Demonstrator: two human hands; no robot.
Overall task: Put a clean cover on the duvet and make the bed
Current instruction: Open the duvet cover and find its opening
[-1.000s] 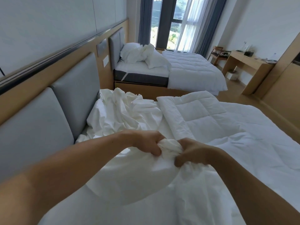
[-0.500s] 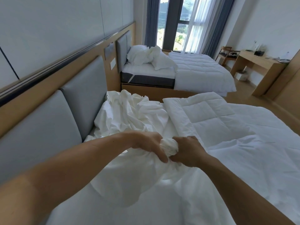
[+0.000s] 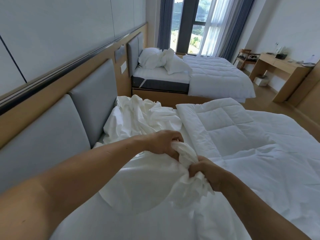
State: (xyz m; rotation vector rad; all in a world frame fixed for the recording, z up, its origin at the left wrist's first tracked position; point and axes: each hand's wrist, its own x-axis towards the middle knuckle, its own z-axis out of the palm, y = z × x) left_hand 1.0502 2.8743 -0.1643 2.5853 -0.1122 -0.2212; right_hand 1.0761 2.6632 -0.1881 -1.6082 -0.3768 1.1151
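Near bed: a grey padded headboard [image 3: 52,129] in a wooden frame runs along the left wall, and the mattress extends from it to the right. A white quilted duvet [image 3: 242,135] lies flat on the right part of this bed. Its long axis runs left to right, and its folded end points left toward the headboard.

A second bed [image 3: 216,77] stands beyond it, with white pillows [image 3: 150,58] at its left end and its own white quilt. Behind that bed is a tall dark-framed window [image 3: 187,23] with sheer and blue curtains. A light wooden desk [image 3: 280,66] stands against the far right wall.

The white smooth fabric duvet cover [image 3: 138,179] lies across the headboard end of the near bed, between headboard and duvet. It is crumpled at the far side and spreads toward the near side.

The left hand [image 3: 162,144] is clenched round a gathered section of the cover. The right hand [image 3: 209,172] grips the same section, just nearer and to the right. The gathered strip between the two hands runs diagonally from far left to near right, raised above the bed.
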